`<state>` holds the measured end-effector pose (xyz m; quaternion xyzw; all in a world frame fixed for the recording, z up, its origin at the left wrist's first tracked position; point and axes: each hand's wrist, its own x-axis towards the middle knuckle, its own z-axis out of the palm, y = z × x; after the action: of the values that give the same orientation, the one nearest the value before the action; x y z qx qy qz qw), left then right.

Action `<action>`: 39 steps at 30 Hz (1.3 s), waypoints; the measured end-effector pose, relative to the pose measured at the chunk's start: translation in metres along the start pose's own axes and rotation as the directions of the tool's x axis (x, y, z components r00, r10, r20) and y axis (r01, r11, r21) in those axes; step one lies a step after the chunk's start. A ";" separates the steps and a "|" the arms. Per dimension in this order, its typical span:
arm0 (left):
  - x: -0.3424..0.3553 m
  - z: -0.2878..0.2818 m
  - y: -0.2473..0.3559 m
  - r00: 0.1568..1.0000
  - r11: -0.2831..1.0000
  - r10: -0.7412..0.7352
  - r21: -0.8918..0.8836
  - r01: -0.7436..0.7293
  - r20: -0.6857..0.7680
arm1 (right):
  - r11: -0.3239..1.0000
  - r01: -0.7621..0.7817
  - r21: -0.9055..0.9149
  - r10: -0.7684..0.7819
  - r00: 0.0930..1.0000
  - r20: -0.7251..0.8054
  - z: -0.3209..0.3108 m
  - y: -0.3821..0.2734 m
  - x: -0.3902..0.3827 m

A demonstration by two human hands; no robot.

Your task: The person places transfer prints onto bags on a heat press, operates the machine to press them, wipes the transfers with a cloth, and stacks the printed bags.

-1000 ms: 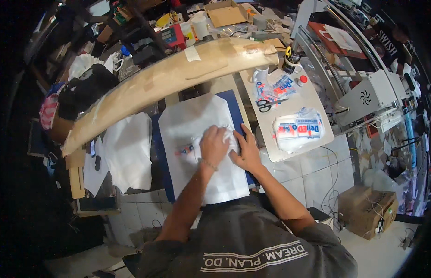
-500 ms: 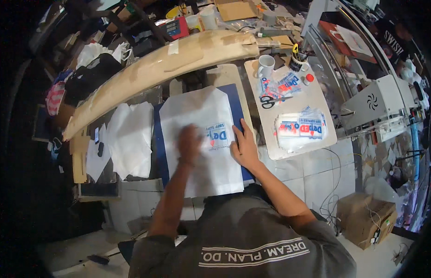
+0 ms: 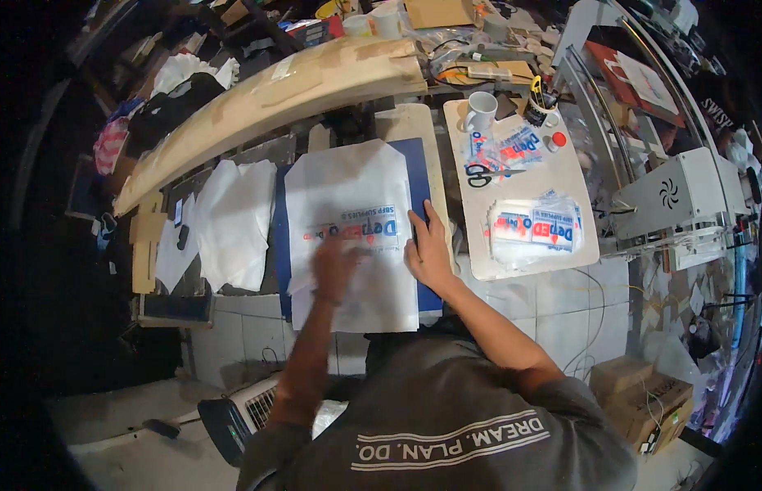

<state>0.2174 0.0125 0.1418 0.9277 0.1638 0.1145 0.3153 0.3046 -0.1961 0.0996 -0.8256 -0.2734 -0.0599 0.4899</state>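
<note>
A white cut panel [image 3: 348,184], which looks like fabric, lies over a blue board [image 3: 281,245]. On its right half is a red and blue print [image 3: 381,227], upside down to me. My left hand [image 3: 333,266] is over the print's left part and partly hides it. Motion smears its fingers, so I cannot tell their pose. At the panel's right edge my right hand [image 3: 430,258] rests with fingers spread, touching both panel and board.
To the right, a pale board [image 3: 479,237] bears scissors [image 3: 481,175], a white mug [image 3: 481,110] and a stack of printed pieces [image 3: 532,229]. More white panels [image 3: 236,221] lie left. A long taped padded form [image 3: 275,94] spans behind. A white machine [image 3: 680,192] stands far right.
More of the print's left part shows beside my left hand, which has moved slightly down. My right hand stays at the panel's right edge. The whole view has shifted a little.
</note>
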 end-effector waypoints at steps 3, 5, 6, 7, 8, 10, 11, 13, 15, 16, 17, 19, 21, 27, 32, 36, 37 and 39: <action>-0.008 0.054 0.037 0.993 0.969 0.120 0.217 -0.115 -0.007 | 1.000 -0.016 0.021 0.015 1.000 0.023 0.001 -0.010 -0.003; -0.008 0.034 0.006 0.973 0.967 0.202 0.181 -0.179 -0.114 | 0.999 -0.009 0.035 0.008 1.000 0.012 -0.005 -0.009 0.003; -0.003 0.010 -0.012 0.987 0.985 0.148 0.096 -0.142 -0.061 | 0.999 0.003 0.032 -0.003 1.000 -0.009 -0.006 -0.004 0.002; -0.002 -0.008 -0.021 0.996 0.996 0.091 0.023 -0.090 -0.009 | 0.999 0.019 0.042 -0.018 1.000 -0.025 -0.003 -0.004 0.001; -0.001 -0.013 -0.013 0.996 0.995 0.093 0.028 -0.093 -0.007 | 0.999 0.017 0.046 -0.016 0.999 -0.029 -0.002 -0.004 0.000; 0.004 -0.016 0.003 0.982 0.984 -0.172 0.050 0.169 0.079 | 1.000 0.004 0.012 -0.004 1.000 0.005 -0.001 -0.001 -0.001; 0.007 0.007 0.010 0.982 0.985 -0.167 0.050 0.164 0.083 | 1.000 0.001 0.009 -0.001 1.000 0.000 -0.001 0.000 -0.001; 0.014 0.061 0.019 0.982 0.894 0.186 0.418 -0.160 -0.021 | 1.000 0.014 0.015 -0.014 1.000 0.015 0.004 -0.003 -0.003; 0.053 0.060 0.011 0.977 0.921 0.163 0.376 -0.102 -0.135 | 1.000 0.019 0.006 -0.019 1.000 0.006 0.002 -0.004 0.000; 0.065 0.057 0.008 0.963 0.941 0.130 0.335 -0.045 -0.236 | 1.000 0.014 0.007 -0.014 1.000 -0.001 0.003 -0.003 -0.002; 0.068 0.058 0.007 0.963 0.941 0.132 0.335 -0.048 -0.234 | 1.000 0.012 0.006 -0.012 1.000 -0.003 0.003 -0.003 -0.004; 0.082 0.055 0.012 0.992 0.967 -0.023 0.248 0.053 -0.122 | 0.999 -0.005 -0.038 0.005 1.000 -0.004 0.003 -0.003 0.000; 0.083 0.062 0.020 0.998 0.964 0.005 0.264 0.010 -0.057 | 0.999 0.002 -0.042 -0.002 1.000 -0.007 0.002 -0.001 -0.001; 0.080 0.081 0.006 0.995 0.963 0.030 0.271 -0.003 -0.095 | 1.000 -0.009 -0.019 0.009 1.000 -0.003 0.002 -0.006 0.001; 0.063 0.066 -0.013 0.876 0.887 0.327 0.435 -0.155 -0.355 | 0.999 -0.008 -0.038 0.007 1.000 -0.011 0.002 -0.004 -0.003; 0.067 0.000 -0.026 0.961 0.956 -0.240 0.140 0.259 -0.139 | 0.998 0.003 -0.060 -0.004 1.000 -0.020 0.004 -0.001 -0.002; 0.064 0.016 -0.038 0.954 0.954 -0.207 0.173 0.246 -0.216 | 0.999 0.024 -0.039 -0.024 1.000 0.000 0.006 -0.009 -0.004; 0.055 0.067 -0.003 0.970 0.914 0.084 0.406 0.016 -0.228 | 0.999 0.030 -0.037 -0.030 1.000 0.006 0.007 -0.008 0.000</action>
<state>0.2883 -0.0012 0.0936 0.9547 0.2046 0.1952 0.0923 0.2992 -0.1871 0.1022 -0.8305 -0.2860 -0.0699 0.4729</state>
